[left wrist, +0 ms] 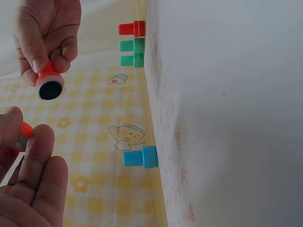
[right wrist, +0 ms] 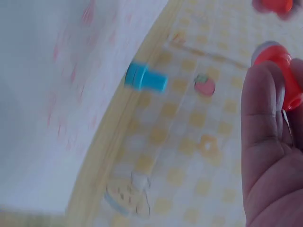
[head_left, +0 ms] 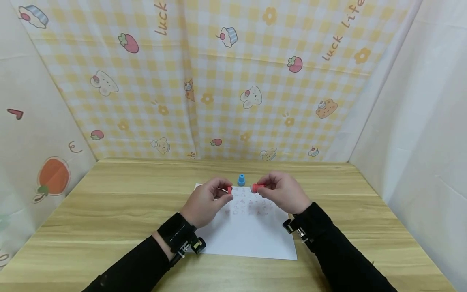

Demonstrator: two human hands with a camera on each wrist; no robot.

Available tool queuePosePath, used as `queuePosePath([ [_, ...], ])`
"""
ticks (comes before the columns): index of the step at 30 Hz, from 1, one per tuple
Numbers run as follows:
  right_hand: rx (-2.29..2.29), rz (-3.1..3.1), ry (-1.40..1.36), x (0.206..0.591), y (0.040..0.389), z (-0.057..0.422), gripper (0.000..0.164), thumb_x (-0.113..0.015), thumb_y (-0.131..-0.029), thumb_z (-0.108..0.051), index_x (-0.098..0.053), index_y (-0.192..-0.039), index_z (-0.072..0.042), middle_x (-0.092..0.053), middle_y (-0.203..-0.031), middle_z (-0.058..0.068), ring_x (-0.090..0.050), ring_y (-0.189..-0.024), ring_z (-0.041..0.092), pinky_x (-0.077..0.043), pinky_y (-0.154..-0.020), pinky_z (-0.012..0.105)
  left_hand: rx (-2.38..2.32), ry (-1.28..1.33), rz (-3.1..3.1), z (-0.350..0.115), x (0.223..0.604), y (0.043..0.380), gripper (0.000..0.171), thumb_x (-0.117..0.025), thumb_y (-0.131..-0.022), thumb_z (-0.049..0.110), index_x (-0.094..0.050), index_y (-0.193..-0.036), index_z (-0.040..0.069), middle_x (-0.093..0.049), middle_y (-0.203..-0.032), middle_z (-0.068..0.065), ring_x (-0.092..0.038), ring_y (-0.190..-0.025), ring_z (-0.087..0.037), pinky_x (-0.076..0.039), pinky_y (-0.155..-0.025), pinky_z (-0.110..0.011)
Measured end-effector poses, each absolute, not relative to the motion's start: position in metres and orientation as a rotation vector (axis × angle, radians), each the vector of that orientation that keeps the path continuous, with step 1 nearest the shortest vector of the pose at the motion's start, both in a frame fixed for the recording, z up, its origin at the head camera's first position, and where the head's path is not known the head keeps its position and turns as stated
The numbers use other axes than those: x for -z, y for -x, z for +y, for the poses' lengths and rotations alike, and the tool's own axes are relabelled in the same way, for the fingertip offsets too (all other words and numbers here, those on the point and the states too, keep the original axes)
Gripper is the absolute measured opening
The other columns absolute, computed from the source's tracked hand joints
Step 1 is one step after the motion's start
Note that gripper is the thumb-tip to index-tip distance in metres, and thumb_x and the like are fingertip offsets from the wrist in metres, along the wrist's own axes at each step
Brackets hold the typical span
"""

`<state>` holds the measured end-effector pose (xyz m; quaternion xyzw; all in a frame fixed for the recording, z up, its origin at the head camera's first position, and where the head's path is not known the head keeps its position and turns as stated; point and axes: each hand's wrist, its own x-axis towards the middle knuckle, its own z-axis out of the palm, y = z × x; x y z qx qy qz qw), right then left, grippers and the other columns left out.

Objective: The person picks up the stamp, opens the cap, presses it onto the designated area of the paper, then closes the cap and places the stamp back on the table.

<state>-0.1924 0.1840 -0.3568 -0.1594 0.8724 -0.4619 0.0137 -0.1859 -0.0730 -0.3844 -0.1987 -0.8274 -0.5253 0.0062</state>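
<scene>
Between its thumb and fingers my left hand (head_left: 206, 205) pinches a small red stamp cap (head_left: 230, 190), whose end bears a little outline print in the left wrist view. Facing it, my right hand (head_left: 286, 194) grips a red toy stamp (head_left: 257, 188) by its narrow handle. The stamp's round dark face (left wrist: 50, 90) is uncovered and turned toward the left hand. Cap and stamp are apart, both held above the far part of a white sheet of paper (head_left: 248, 239). Rows of small red stamped prints (left wrist: 177, 142) mark that part of the sheet.
Just beyond the paper's far edge stands a blue stamp (head_left: 241, 180) upright. The left wrist view also shows another red stamp (left wrist: 132, 29) and two green stamps (left wrist: 131, 53) in a row. A yellow checked curtain (head_left: 219, 117) hangs behind the wooden table (head_left: 120, 219).
</scene>
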Motion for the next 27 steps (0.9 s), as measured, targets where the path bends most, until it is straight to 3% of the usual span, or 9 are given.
queuePosePath([
  [4, 1.532, 2.607, 0.525, 0.358, 0.19, 0.178, 0.01, -0.072, -0.096, -0.003, -0.073, -0.106, -0.001, -0.076, -0.105, 0.022, -0.072, -0.086, 0.023, -0.059, -0.079, 0.024, 1.666, 0.641, -2.599, -0.072, 0.384, 0.184, 0.024, -0.076, -0.097, 0.008, -0.068, -0.119, 0.011, -0.073, -0.114, -0.006, -0.075, -0.093, -0.015, -0.059, -0.078, -0.023],
  [9, 1.578, 2.556, 0.519, 0.359, 0.187, 0.173, 0.011, -0.072, -0.096, -0.002, -0.073, -0.107, 0.0, -0.077, -0.107, 0.017, -0.075, -0.094, 0.035, -0.061, -0.082, 0.025, 1.687, 0.664, -2.615, -0.07, 0.385, 0.183, 0.023, -0.075, -0.098, 0.009, -0.068, -0.119, 0.011, -0.073, -0.115, -0.005, -0.076, -0.096, -0.024, -0.058, -0.076, -0.022],
  [17, 1.571, 2.552, 0.524, 0.36, 0.185, 0.168, 0.011, -0.075, -0.095, -0.006, -0.074, -0.105, -0.002, -0.077, -0.105, 0.013, -0.073, -0.09, 0.032, -0.059, -0.076, 0.025, 1.709, 0.682, -2.619, -0.067, 0.385, 0.181, 0.027, -0.075, -0.097, 0.008, -0.067, -0.123, 0.008, -0.072, -0.118, -0.014, -0.077, -0.097, -0.028, -0.057, -0.074, -0.022],
  [23, 1.554, 2.538, 0.565, 0.361, 0.184, 0.165, 0.01, -0.076, -0.096, -0.008, -0.075, -0.104, -0.003, -0.077, -0.104, 0.012, -0.072, -0.089, 0.035, -0.058, -0.073, 0.025, 1.675, 0.687, -2.626, -0.066, 0.385, 0.18, 0.024, -0.076, -0.097, 0.01, -0.068, -0.12, 0.011, -0.073, -0.114, -0.005, -0.077, -0.094, -0.022, -0.057, -0.072, -0.023],
  [27, 1.522, 2.562, 0.574, 0.362, 0.183, 0.163, 0.008, -0.077, -0.096, -0.009, -0.076, -0.103, -0.006, -0.077, -0.103, 0.009, -0.072, -0.085, 0.025, -0.057, -0.071, 0.024, 1.659, 0.702, -2.629, -0.066, 0.385, 0.179, 0.022, -0.076, -0.097, 0.011, -0.069, -0.118, 0.014, -0.074, -0.113, 0.0, -0.077, -0.093, -0.018, -0.057, -0.073, -0.023],
])
